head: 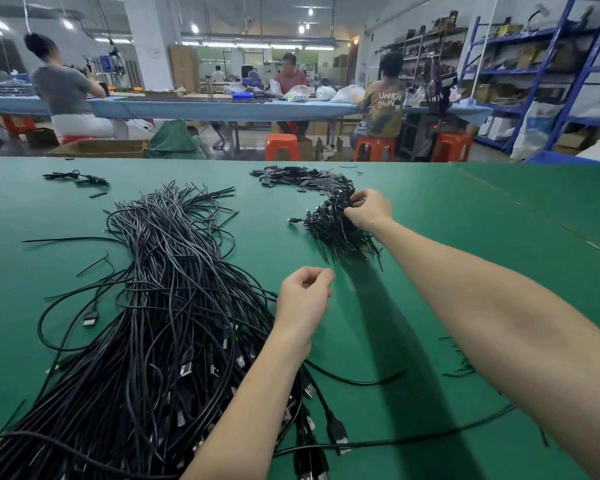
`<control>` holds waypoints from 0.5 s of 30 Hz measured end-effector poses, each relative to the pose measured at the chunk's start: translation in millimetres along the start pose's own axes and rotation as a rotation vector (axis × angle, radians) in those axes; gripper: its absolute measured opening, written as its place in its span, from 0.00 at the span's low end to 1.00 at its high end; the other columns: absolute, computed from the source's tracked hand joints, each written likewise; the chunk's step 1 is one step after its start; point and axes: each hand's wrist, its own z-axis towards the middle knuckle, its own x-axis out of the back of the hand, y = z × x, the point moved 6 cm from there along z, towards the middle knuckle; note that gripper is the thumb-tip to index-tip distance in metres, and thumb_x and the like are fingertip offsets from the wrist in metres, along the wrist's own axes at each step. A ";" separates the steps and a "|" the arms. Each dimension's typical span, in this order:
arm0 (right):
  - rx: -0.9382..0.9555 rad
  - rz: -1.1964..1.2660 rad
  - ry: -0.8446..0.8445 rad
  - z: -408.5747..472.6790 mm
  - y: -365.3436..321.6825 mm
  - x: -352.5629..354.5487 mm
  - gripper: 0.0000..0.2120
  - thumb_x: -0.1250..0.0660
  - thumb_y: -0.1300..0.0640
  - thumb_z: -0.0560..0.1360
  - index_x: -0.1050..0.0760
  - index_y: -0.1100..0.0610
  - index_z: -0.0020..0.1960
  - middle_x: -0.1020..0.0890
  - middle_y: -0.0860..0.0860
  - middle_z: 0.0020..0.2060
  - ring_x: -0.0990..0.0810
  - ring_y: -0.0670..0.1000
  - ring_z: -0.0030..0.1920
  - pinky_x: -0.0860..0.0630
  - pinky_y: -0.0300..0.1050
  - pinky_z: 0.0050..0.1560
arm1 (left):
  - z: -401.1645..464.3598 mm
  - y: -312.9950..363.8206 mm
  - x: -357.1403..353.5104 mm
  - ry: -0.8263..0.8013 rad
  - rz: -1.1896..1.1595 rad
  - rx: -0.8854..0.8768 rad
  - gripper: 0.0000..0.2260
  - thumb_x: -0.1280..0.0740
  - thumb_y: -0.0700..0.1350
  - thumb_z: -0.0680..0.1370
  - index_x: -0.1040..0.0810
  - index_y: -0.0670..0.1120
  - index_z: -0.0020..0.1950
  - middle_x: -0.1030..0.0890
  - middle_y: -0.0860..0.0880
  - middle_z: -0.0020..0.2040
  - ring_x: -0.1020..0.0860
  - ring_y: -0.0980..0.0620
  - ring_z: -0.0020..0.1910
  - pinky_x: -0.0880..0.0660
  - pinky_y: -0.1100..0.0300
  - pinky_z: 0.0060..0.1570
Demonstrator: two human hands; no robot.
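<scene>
Mat (278,247) lies open between right grip (369,209) pinching ties (329,226) and left grip (303,296), hold unclear.

Black cables (174,306) on green table (499,209)

Sorting black wires on a green table (465,209).
The right hand (369,209) is stretched far across the table, its fingers and thumb curled into the top of a small bundle of short black wires (333,233). The left hand (303,299) hovers nearer, at the edge of the large heap of long black cables (167,306). Its thumb meets a curled forefinger, and whether it holds anything cannot be told. A pile of flat black pieces (298,180) lies just behind the bundle.
</scene>
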 end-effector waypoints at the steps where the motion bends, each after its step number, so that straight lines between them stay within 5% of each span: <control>1: 0.011 0.000 0.003 -2.4 -1.4 2.1 0.15 0.32 0.59 0.75 0.23 0.55 0.62 0.18 0.54 0.56 0.22 0.53 0.57 0.25 0.43 0.56 | -0.2 0.5 0.1 -0.001 0.000 0.000 0.06 0.32 0.48 0.79 0.18 0.47 0.46 0.21 0.52 0.39 0.23 0.53 0.40 0.24 0.54 0.48; 8: 0.149 0.163 0.004 -52.2 -30.9 28.9 0.09 0.33 0.58 0.77 0.20 0.54 0.56 0.16 0.51 0.50 0.18 0.53 0.54 0.20 0.49 0.57 | -4.5 3.4 0.1 -0.001 0.017 0.003 0.06 0.32 0.48 0.79 0.19 0.47 0.45 0.21 0.52 0.38 0.24 0.53 0.39 0.25 0.56 0.46; 15: 0.144 0.390 -0.248 -156.1 -20.6 36.2 0.05 0.32 0.61 0.79 0.19 0.56 0.45 0.14 0.50 0.38 0.21 0.46 0.32 0.23 0.36 0.32 | -6.7 9.8 4.4 0.058 0.021 -0.033 0.07 0.33 0.48 0.79 0.19 0.48 0.44 0.19 0.53 0.38 0.22 0.53 0.38 0.26 0.57 0.41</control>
